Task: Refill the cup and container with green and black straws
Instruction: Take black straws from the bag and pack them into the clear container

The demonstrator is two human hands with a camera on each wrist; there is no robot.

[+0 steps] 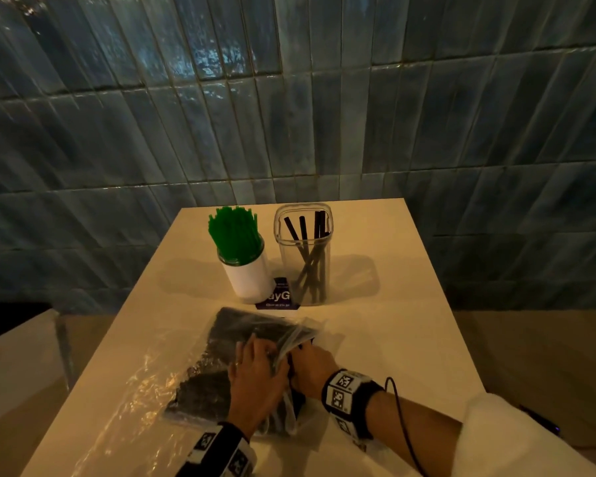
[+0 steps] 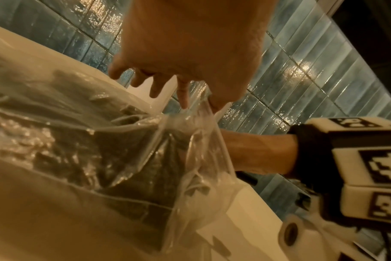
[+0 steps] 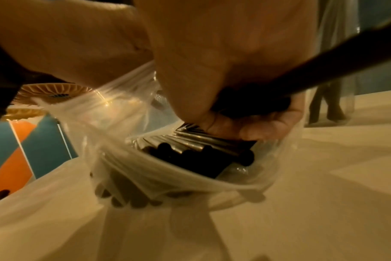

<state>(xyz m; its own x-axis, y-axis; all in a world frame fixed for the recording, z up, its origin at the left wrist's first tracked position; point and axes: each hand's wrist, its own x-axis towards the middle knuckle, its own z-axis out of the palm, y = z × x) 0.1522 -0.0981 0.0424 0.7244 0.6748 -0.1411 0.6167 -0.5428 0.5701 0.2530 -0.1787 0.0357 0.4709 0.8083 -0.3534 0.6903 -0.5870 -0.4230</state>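
Note:
A white cup (image 1: 250, 277) packed with green straws (image 1: 236, 232) stands at the back of the table. To its right, a clear container (image 1: 305, 259) holds a few black straws (image 1: 310, 249). Nearer me lies a clear plastic bag (image 1: 203, 390) full of black straws (image 3: 203, 151). My left hand (image 1: 255, 366) pinches the bag's (image 2: 123, 159) open rim between forefinger and thumb (image 2: 196, 104) and lifts it. My right hand (image 1: 310, 366) reaches into the bag's (image 3: 145, 176) mouth, fingers (image 3: 252, 128) curled around a bunch of black straws.
A purple card (image 1: 278, 299) lies under the cup and container. A flat, crinkled clear plastic sheet (image 1: 117, 407) lies left of the bag. The cream table (image 1: 393, 304) butts against a blue tiled wall (image 1: 289, 98); its side edges drop away left and right.

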